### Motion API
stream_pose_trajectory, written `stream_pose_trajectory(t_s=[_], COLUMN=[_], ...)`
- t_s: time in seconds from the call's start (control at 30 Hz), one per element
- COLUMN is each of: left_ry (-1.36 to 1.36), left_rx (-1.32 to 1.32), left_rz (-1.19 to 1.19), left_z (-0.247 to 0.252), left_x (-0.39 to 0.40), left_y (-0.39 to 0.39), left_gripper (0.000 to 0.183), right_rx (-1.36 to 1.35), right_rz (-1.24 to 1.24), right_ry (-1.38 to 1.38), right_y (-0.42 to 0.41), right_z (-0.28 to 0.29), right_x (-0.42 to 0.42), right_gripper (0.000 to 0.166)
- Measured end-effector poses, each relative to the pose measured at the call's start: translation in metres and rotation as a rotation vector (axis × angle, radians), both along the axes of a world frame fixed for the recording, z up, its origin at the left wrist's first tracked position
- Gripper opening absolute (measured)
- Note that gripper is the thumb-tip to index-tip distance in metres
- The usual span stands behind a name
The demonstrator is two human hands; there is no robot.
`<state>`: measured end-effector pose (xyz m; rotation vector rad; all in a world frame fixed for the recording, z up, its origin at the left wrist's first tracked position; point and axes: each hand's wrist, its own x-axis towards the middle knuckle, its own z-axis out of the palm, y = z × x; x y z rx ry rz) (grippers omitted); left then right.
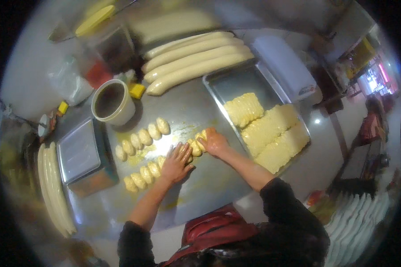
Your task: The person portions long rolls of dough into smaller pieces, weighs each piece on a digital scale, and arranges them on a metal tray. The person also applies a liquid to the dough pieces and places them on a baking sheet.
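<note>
A front row of glossy yellow dough pieces (147, 175) lies slantwise across the metal worktop (207, 190). My left hand (176, 164) rests palm down over the middle of this row, thumb spread, hiding the pieces beneath. At the row's right end, my right hand (215, 143) curls around the last dough pieces (197, 147), its fingers partly covering them. Behind my left hand is a second, shorter row of oval dough pieces (145, 137), which neither hand touches. The surface around both rows looks wet with oil.
Right of my hands, a metal tray (227, 110) holds packed blocks of dough pieces (270, 130). Long dough rolls (200, 63) lie at the back, others (53, 190) at far left. A tub of dark liquid (115, 111) and a rectangular metal container (80, 152) stand left.
</note>
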<state>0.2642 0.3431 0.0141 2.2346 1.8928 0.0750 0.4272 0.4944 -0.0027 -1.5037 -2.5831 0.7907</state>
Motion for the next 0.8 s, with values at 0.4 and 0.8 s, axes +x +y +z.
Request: stream_pose_trajectory(t_s=[0.4, 0.8], left_ry=[0.076, -0.082], left_rx=[-0.003, -0.048], left_rz=[-0.112, 0.337], left_z=[0.000, 0.017], left_x=[-0.038, -0.060], left_y=[-0.041, -0.086], left_gripper=[0.070, 0.068], right_rx=[-0.020, 0.065], right_rz=[0.104, 0.029], right_ry=[-0.011, 0.064], right_y=[-0.046, -0.053], right_z=[0.014, -0.021], right_x=[-0.055, -0.069], right_gripper=[0.058, 0.063])
